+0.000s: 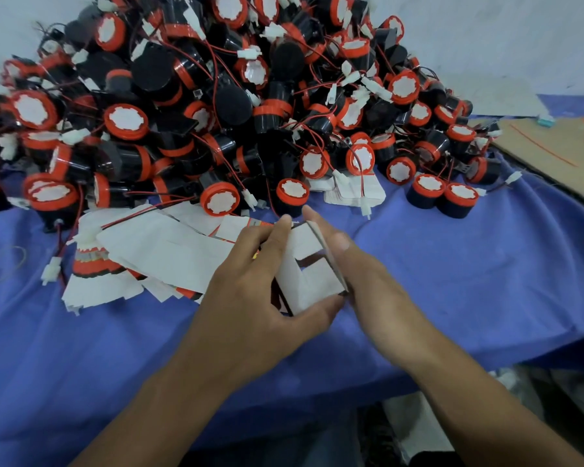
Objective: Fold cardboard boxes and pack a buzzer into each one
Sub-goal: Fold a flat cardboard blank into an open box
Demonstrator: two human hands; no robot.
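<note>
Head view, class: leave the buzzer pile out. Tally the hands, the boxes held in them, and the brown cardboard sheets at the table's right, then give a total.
hands: 2, left hand and right hand
box held: 1
brown cardboard sheet: 1
Total: 4

Blue-clothed table (486, 264) against pale wall (486, 28)

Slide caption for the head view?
Left hand and right hand fold a white box on blue cloth before piled buzzers.
</note>
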